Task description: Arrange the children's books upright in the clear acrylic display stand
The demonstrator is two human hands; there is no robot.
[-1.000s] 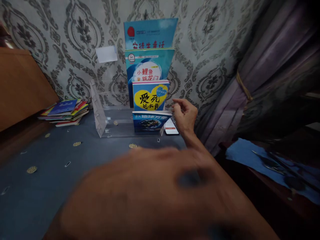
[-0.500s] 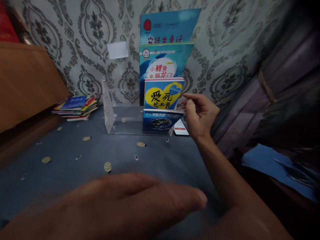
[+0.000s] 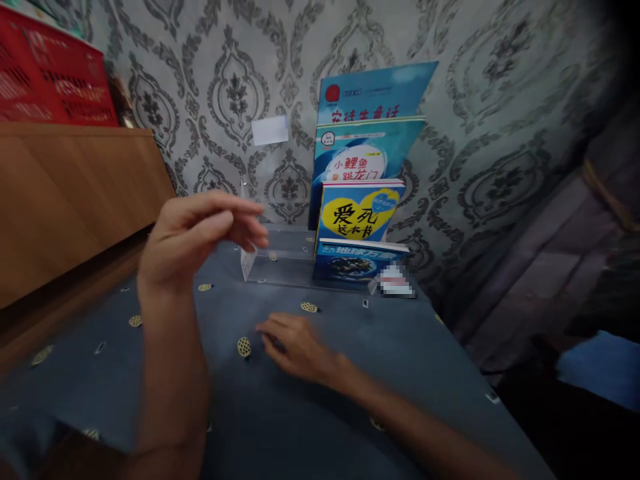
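— Moved since the earlier frame: right hand (image 3: 297,350), from beside the books (image 3: 363,200) down to the foreground; left hand (image 3: 180,240), from the low foreground up to the left. Viewpoint also shifted.

— Grip, nearest first?

— Right hand: low over the cloth (image 3: 280,440), fingers half curled and pointing left, thumb slightly apart, nothing visible in hold. Contact with the cloth: cannot tell. Left hand: raised, fingers loosely bent toward the right, narrow gap to the thumb, nothing visible in hold. Overlapping the left end of the rack (image 3: 247,265) in view; contact: cannot tell.

— Step in hand?

— Judged from pose: between grips, both hands free, books already standing in the rack.

— Requirement for the next move?

— By judgement, for any contact with a book: spread thumb and fingers wider first, grip by the edge, steady the rack with the other hand.

— Location of the books?

— Beyond the hands, in the right part of the rack, in four rising tiers, covers forward. Front: Earth book (image 3: 363,263). Next: heart book (image 3: 330,217). Then teal book (image 3: 400,147); rearmost, blue book (image 3: 375,93). Just beside the rack's right end: pixelated item (image 3: 396,283), not identifiable.

— Background?

— Behind the rack's left part: white card (image 3: 270,130), fixing unclear. Far left: cabinet (image 3: 85,193), with red basket (image 3: 75,83) on top. Farthest: patterned wall (image 3: 230,40).
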